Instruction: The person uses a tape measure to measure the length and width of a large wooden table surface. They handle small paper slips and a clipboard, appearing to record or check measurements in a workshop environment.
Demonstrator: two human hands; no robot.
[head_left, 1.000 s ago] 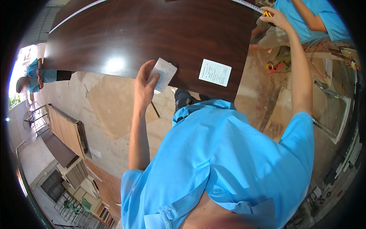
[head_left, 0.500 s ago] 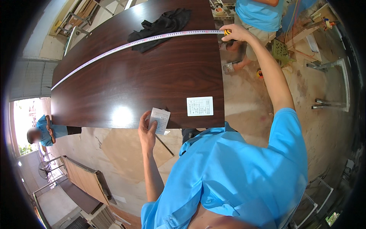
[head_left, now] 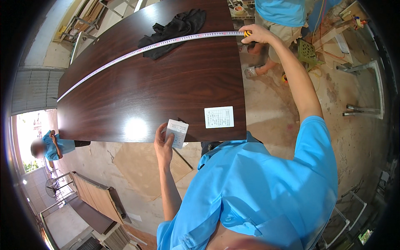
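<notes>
— Dark wood-grain tabletop (head_left: 196, 79) stretches out ahead of you, with a stained floor (head_left: 275, 125) around it. What lies along it?

— Your white tape blade (head_left: 137, 51), drawn out in one long run across a crumpled black cloth (head_left: 177, 30) to the far left edge. Its curve matches the bending of the fisheye view.

— Where is its case?

— Just past the right edge, in your right hand (head_left: 260, 34). Your thumb and fingers are closed around the yellow-and-black tape case (head_left: 248, 33).

— How about your left hand (head_left: 163, 143)?

— It pinches a small white notepad (head_left: 178, 133) between thumb and fingers, over the near edge. You have writing on its top page.

— Anything close to that?

— A white sheet (head_left: 218, 117) with a printed grid lies flat to the notepad's right, near the corner, apart from both your hands.

— Who shares the room with you?

— Someone in a blue shirt (head_left: 281, 12) is beyond your right hand, near a green plastic stool (head_left: 307, 53); another person (head_left: 62, 144) stands by the far left end.
</notes>
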